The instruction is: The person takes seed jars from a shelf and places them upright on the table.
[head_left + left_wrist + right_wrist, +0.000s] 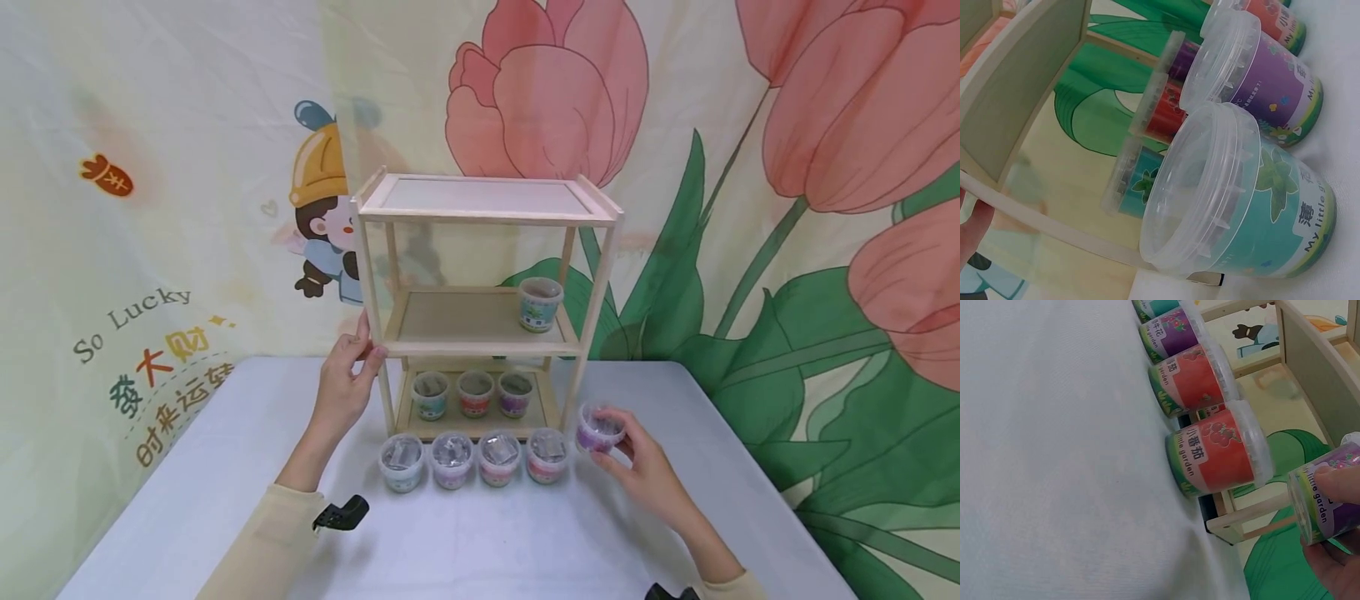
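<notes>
My right hand [641, 462] grips a purple-labelled plastic tub [597, 429], held beside the shelf's lower right leg. In the right wrist view, thumb and fingers wrap the same purple tub [1329, 497]. My left hand [348, 375] pinches the left front post of the small wooden shelf [480, 348] at its middle board. One teal-labelled tub [540, 305] stands at the right of that middle board. On the bottom board stand a teal tub [431, 396], a red tub [475, 394] and a purple tub [515, 394].
A row of several lidded tubs lines the table in front of the shelf: a teal tub [1241, 194] at the left end, a purple tub [1260, 78] beside it, and red tubs [1216, 450] at the right. A printed cloth [675, 167] hangs behind the white table [480, 550].
</notes>
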### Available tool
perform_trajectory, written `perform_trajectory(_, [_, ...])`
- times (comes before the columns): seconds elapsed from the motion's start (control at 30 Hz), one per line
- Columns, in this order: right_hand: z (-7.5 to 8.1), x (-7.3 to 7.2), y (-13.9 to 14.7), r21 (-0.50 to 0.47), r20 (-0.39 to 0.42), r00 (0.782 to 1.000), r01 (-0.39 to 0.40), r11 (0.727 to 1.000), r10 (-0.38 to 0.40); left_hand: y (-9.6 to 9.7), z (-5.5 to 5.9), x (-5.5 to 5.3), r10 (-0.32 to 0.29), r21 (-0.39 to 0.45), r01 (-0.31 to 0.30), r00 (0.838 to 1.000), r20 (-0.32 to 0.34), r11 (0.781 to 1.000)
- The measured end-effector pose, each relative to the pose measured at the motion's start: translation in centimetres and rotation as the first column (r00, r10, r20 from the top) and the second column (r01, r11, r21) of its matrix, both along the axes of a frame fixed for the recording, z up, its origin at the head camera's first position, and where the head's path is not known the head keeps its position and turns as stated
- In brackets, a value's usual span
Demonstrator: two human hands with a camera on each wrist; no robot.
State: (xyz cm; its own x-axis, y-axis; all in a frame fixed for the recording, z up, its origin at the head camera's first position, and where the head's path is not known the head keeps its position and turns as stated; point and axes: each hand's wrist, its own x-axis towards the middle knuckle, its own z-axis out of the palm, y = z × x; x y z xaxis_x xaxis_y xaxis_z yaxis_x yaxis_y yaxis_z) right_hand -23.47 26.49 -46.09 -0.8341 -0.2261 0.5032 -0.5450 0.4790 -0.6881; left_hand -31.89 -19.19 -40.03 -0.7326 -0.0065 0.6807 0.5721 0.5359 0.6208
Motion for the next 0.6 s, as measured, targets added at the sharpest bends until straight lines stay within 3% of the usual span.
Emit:
perform_trajectory(0.33, [-2.1,-0.1,0.0,0.001,0.129,0.991,0.028,1.0,-0.028,0.0,0.0,0.0,-0.013,0.008,0.013,0.999,0.034,1.0])
perform_trajectory(0.6, [-2.7,0.1,0.1,0.028,0.143,0.988,0.052,0.998,-0.056,0.0,0.1,0.0,0.002,-0.013,-0.001,1.0,0.015,1.0])
